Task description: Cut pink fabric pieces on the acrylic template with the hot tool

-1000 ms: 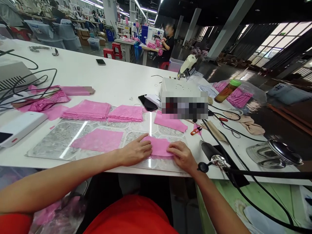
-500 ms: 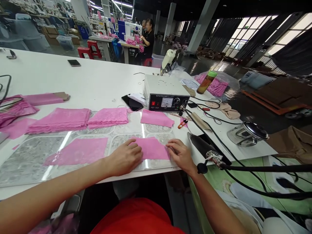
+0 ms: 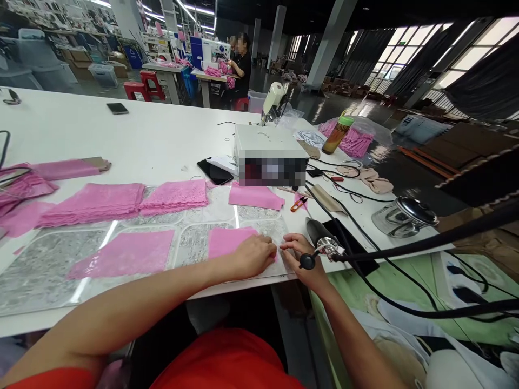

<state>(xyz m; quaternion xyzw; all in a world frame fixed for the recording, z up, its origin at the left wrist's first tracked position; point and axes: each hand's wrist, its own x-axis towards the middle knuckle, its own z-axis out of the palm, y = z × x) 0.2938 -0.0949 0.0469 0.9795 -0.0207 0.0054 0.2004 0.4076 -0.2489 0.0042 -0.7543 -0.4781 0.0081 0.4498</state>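
A flat pink fabric piece (image 3: 225, 241) lies on the clear patterned mat (image 3: 194, 251) in front of me. My left hand (image 3: 256, 255) rests over its right end, fingers bent down and together at the cloth; the fingertips partly hide that edge. Just to the right, my right hand (image 3: 302, 259) sits at the mat's edge, fingers loosely curved and apart, with no cloth seen in them. A second pink piece (image 3: 125, 253) lies on the mat at left. A black handheld tool with a cable (image 3: 322, 235) lies beside my right hand, overlapping it in view.
Behind the mat are two pink fabric stacks (image 3: 95, 202) (image 3: 174, 195) and a single piece (image 3: 256, 195). A white control box (image 3: 270, 141), orange snips (image 3: 299, 203), a phone (image 3: 217, 171), a glass mug (image 3: 401, 219) and a bottle (image 3: 338, 134) stand around. A person works beyond.
My left hand has slid right across the fabric piece, from its left part to its right end. My right hand has come off the corner. The tool's cable has shifted.
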